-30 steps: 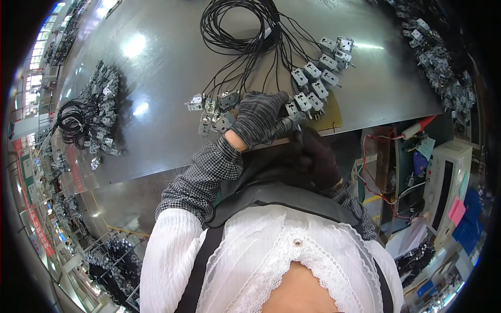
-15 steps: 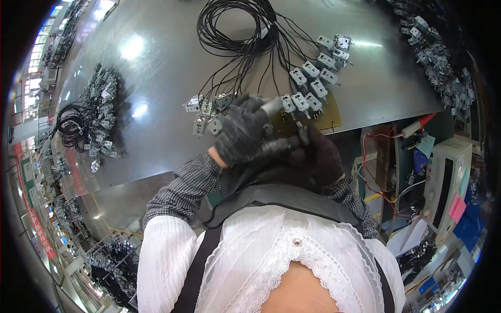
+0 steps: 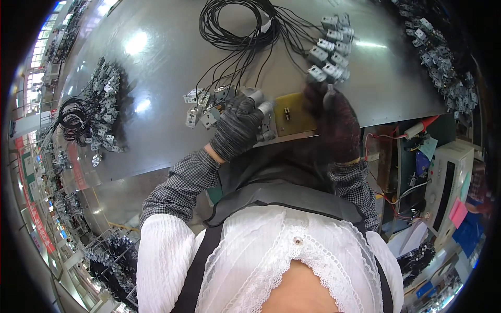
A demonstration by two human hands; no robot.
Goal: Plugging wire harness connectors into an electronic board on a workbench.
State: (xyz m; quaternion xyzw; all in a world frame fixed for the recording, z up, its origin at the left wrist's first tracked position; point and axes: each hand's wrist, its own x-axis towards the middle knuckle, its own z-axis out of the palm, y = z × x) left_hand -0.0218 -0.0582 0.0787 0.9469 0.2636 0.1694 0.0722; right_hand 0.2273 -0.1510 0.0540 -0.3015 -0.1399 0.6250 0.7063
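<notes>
Small grey metal blocks on thin black wires lie in two groups on the metal-topped table. My left hand (image 3: 237, 127), in a dark grey glove with pale fingertips, has its fingers curled over a small metal block (image 3: 268, 124), mostly hidden by them. Beside it to the left lie several wired metal blocks (image 3: 193, 116). My right hand (image 3: 339, 125), in a dark reddish glove, is smeared by motion just below the right-hand group of blocks (image 3: 330, 52); its grip does not show. Between the hands sits a yellow-brown plate (image 3: 296, 122) with a small fitting on it.
A coil of black wire (image 3: 206, 31) lies at the far middle of the table (image 3: 162, 94). Bundles of wired blocks (image 3: 104, 104) lie at the left, and more (image 3: 443, 68) at the right. Below the right table edge stand a beige instrument box (image 3: 449, 172) and red leads (image 3: 367, 143).
My right hand has moved right and away from me, off the plate. The right-hand blocks have shifted farther from me, uncovering the plate. My left hand stays nearly in place.
</notes>
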